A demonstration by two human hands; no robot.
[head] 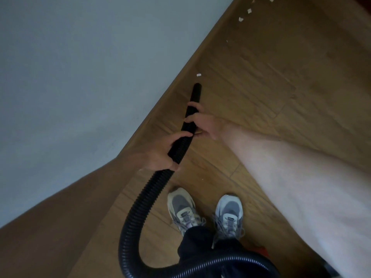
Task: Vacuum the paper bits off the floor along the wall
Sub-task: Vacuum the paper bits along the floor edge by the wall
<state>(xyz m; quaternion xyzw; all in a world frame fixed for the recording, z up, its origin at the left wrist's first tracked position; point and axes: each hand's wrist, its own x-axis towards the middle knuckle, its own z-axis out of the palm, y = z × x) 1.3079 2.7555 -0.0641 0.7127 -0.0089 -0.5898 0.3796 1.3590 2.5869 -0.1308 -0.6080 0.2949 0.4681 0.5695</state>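
A black ribbed vacuum hose [140, 201] loops up from the lower edge of the view to a smooth black nozzle [196, 93] that points along the wall. My left hand [160, 151] grips the hose lower down. My right hand [202, 122] grips it just behind the nozzle. A white paper bit [198, 75] lies on the wooden floor a short way beyond the nozzle tip. Several more paper bits [241, 19] trail away along the wall toward the top right.
A pale grey wall [80, 77] fills the left side and meets the wooden floor [271, 87] along a wooden skirting board [200, 55]. My two shoes [204, 211] stand on the floor below my hands. Something red [262, 250] shows at the lower right.
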